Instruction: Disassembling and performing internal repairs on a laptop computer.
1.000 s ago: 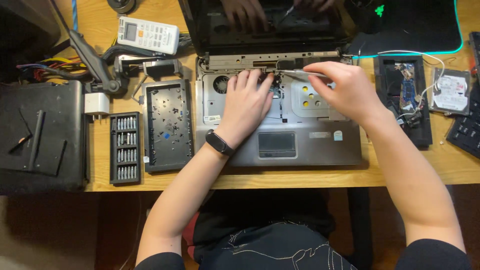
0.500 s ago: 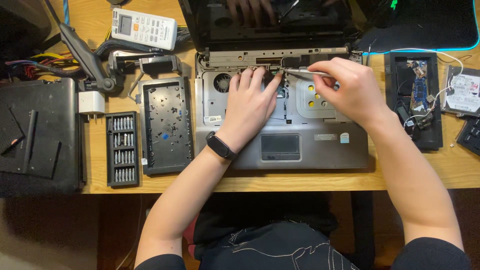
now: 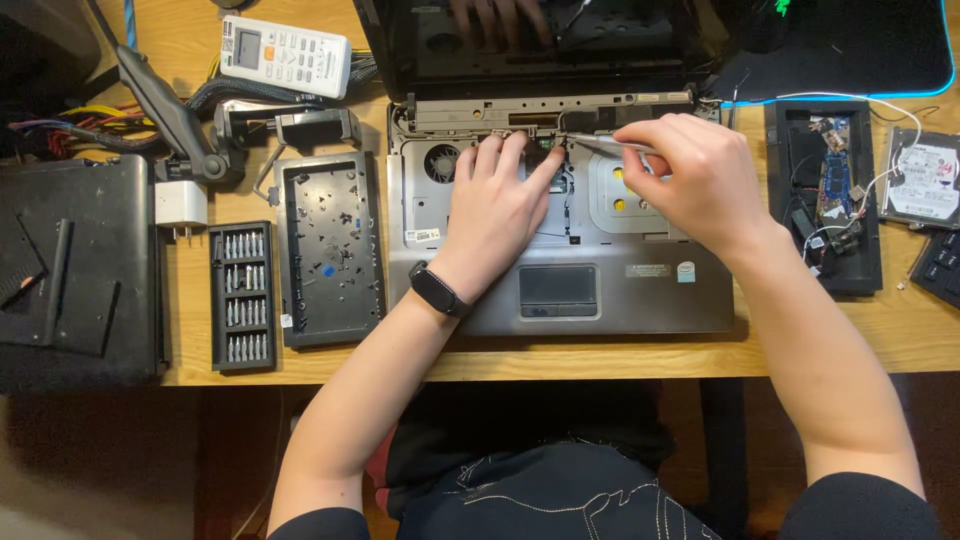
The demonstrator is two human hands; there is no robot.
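An opened grey laptop with its keyboard removed lies on the wooden desk. My left hand rests flat inside the bare chassis, fingertips near the hinge; a black band is on that wrist. My right hand pinches a thin silver tool whose tip points left at a small part by my left fingertips. The dark screen reflects both hands.
A black tray with loose screws and a screwdriver bit set lie left of the laptop. A white remote, a white charger, cables and a dark case are further left. A black panel with electronics and a hard drive lie right.
The view has shifted slightly. My right hand's tool tip has stayed at the hinge area; my left fingers have edged closer to it.
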